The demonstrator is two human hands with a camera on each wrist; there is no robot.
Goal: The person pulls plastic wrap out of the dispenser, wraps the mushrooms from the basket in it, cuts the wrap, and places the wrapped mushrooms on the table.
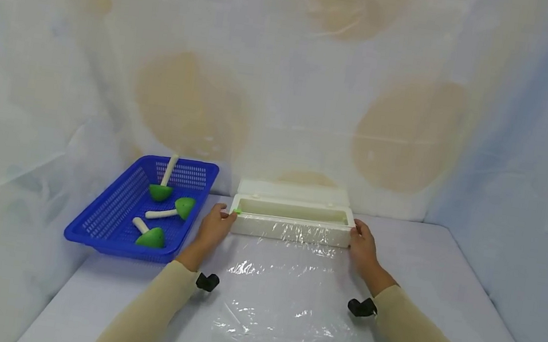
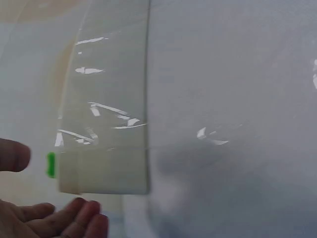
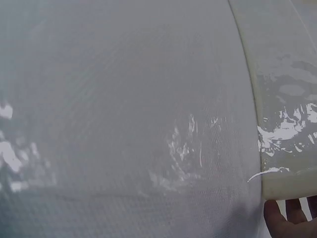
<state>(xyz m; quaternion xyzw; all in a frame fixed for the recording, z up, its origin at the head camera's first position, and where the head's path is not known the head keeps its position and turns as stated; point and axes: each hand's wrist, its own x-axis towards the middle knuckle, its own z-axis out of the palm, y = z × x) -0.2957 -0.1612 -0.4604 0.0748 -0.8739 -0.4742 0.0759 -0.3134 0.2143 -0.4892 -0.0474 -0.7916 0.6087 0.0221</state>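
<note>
A long white cling film dispenser stands at the back of the table with its lid raised. Clear film stretches from its front edge toward me over the tabletop. My left hand is beside the left end, near a small green tab; in the left wrist view its fingers are spread loosely, apart from the box. At the other end, my right hand holds the box's corner with bent fingers, their tips against the end face in the right wrist view.
To the left stands a blue perforated basket holding several green-and-white mushroom-shaped things, among them one green cap near the front. Pale sheeting with tan round spots hangs close behind the table and along both sides.
</note>
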